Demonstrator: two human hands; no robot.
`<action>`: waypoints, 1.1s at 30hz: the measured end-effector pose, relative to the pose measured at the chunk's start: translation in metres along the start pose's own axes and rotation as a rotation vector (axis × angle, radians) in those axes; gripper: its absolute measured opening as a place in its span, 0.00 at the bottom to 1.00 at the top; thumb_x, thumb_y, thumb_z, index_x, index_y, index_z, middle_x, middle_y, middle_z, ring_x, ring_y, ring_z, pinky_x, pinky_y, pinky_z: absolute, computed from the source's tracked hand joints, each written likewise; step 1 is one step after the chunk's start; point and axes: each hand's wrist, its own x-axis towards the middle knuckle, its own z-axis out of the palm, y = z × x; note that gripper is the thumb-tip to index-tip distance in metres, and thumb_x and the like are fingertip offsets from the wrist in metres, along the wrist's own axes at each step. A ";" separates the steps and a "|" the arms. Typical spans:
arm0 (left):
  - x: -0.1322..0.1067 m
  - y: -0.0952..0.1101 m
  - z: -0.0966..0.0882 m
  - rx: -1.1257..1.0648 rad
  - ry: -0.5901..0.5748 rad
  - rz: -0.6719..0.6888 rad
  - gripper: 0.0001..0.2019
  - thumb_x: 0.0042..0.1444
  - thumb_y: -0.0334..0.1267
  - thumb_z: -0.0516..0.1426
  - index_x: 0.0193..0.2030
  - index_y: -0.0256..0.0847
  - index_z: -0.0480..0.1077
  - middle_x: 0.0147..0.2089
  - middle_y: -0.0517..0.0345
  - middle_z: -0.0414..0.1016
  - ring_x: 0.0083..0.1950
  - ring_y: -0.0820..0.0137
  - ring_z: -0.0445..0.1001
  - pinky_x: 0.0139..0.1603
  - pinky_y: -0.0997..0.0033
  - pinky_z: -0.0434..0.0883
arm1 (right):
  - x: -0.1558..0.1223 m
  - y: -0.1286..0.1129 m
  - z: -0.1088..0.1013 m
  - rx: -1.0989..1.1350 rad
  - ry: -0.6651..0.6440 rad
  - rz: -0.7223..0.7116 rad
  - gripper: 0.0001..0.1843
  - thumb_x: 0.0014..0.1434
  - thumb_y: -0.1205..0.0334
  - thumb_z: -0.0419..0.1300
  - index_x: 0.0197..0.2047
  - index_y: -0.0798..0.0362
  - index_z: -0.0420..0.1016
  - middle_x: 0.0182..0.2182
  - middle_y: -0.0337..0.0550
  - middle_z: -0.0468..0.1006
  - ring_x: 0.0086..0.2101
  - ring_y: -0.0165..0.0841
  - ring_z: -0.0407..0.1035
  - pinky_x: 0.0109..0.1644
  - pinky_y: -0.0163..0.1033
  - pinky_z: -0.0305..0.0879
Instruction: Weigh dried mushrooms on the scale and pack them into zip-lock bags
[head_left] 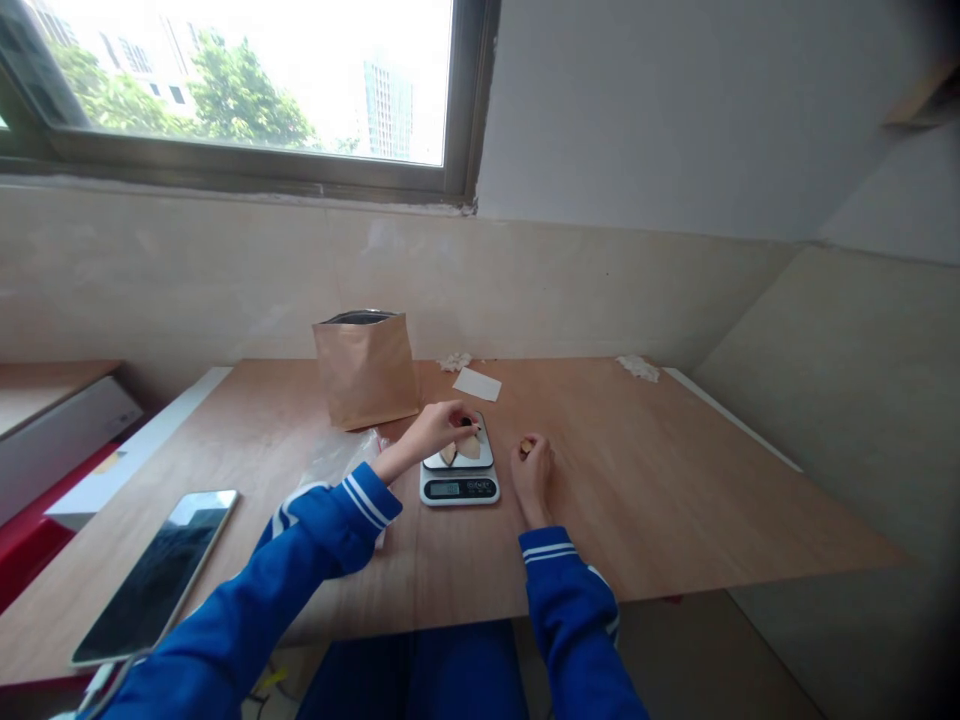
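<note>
A white kitchen scale (459,498) with a dark display stands on the table in front of me. Thin tan pieces (470,449) lie on its plate, one of them with a dark edge. Over the plate is my left hand (439,428), its fingertips pinched together beside a small dark spot; what they hold is too small to name. To the right of the scale, my right hand (533,474) rests by the tabletop, fingers curled around a small brown piece (526,446) that shows at the top of the fist.
Behind the scale are an open brown paper bag (366,375) and a white card (478,384). A clear plastic bag (341,458) lies partly under my left arm. At the left, a tablet (161,570) with a cable lies on the wooden table (675,500).
</note>
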 end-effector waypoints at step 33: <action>-0.091 -0.063 -0.001 0.270 0.530 -0.190 0.05 0.59 0.36 0.51 0.37 0.41 0.67 0.39 0.52 0.72 0.43 0.62 0.70 0.48 0.59 0.69 | -0.002 -0.003 -0.009 -0.263 0.003 0.127 0.06 0.55 0.64 0.51 0.37 0.54 0.66 0.37 0.54 0.72 0.43 0.46 0.63 0.45 0.47 0.54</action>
